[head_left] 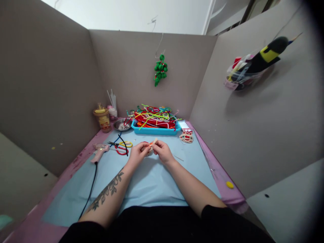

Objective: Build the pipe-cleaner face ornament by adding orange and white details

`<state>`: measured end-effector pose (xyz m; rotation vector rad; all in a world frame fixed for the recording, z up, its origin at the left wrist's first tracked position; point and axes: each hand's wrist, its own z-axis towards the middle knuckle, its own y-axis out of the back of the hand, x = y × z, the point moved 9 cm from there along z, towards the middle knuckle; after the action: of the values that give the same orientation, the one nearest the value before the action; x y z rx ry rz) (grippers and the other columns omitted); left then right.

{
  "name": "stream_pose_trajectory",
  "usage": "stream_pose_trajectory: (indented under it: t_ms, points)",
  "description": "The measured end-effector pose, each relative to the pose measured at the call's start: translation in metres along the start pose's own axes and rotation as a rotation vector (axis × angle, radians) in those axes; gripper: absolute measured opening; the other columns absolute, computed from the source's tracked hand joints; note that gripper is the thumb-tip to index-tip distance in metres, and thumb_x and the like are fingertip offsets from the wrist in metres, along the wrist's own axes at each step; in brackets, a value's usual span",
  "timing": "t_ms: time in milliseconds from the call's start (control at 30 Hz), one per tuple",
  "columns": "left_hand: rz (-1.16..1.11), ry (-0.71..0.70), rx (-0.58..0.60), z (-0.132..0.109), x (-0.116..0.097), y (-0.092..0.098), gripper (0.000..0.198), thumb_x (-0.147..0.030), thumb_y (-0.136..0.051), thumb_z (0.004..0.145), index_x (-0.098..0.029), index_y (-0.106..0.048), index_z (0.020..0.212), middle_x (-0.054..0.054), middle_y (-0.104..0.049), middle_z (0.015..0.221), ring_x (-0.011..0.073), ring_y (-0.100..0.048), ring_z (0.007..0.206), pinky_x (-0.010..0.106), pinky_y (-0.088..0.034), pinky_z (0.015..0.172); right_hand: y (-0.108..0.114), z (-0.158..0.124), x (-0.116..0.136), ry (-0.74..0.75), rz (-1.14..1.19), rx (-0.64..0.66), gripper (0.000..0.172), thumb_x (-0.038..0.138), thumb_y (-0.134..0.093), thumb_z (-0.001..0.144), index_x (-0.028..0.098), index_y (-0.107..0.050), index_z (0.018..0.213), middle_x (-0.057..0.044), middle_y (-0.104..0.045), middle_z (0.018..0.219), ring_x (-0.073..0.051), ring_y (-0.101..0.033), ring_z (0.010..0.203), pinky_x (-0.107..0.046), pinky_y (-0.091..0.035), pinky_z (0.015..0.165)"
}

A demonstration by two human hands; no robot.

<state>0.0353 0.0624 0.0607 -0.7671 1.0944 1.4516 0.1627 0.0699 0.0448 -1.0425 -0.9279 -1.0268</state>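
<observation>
In the middle of the head view, both hands come together over the blue sheet. My left hand point(138, 152) is closed, its fingertips pinching a small cream fuzzy craft piece point(150, 152) with some red and orange on it. Fingers bent, my right hand point(162, 151) pinches the upper part of the same piece, where a cream end sticks up. Much of the piece is hidden behind the fingers. To the right lies a similar cream-and-red craft piece point(186, 137). Left of my hands are scissors with red and yellow handles point(120, 147).
Behind my hands stands a blue tray point(155, 131) heaped with colourful pipe cleaners point(157, 118). A metal bowl point(123, 125), a lidded cup point(103, 119) and a corded pink glue gun point(100, 153) are on the left. Grey partitions point(121, 67) enclose the table; a green ornament point(161, 70) hangs there.
</observation>
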Motion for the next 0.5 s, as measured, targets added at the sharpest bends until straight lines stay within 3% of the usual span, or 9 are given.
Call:
stream_pose_trajectory:
  t_ms: [167, 300, 500]
  points:
    - [0.013, -0.008, -0.008, -0.0008, -0.0047, 0.0013, 0.022, -0.038, -0.066, 0.076, -0.016, -0.07, 0.081, 0.003, -0.067, 0.07, 0.0148, -0.057, 0.061, 0.024, -0.045, 0.058, -0.0038, 0.0008, 0.0015, 0.014, 0.038, 0.077, 0.032, 0.047, -0.072, 0.069, 0.019, -0.056, 0.071, 0.004, -0.051, 0.062, -0.008, -0.04, 0.049, -0.023, -0.032, 0.049]
    - [-0.035, 0.019, 0.065, -0.0008, -0.0045, -0.0044, 0.027, -0.042, -0.066, 0.076, -0.016, -0.07, 0.081, 0.004, -0.068, 0.072, 0.0151, -0.059, 0.063, 0.024, -0.045, 0.059, -0.0039, 0.0016, 0.0028, 0.052, 0.035, 0.129, 0.031, 0.046, -0.073, 0.07, 0.02, -0.056, 0.075, 0.006, -0.049, 0.059, -0.008, -0.04, 0.05, -0.022, -0.033, 0.051]
    - [-0.031, 0.042, 0.115, -0.0011, -0.0038, -0.0078, 0.033, -0.045, -0.065, 0.076, -0.013, -0.069, 0.083, 0.005, -0.068, 0.074, 0.0141, -0.058, 0.063, 0.023, -0.045, 0.059, 0.0006, 0.0042, 0.0006, 0.054, -0.01, 0.127, 0.035, 0.049, -0.073, 0.069, 0.018, -0.056, 0.069, 0.005, -0.048, 0.054, -0.008, -0.04, 0.049, -0.022, -0.034, 0.05]
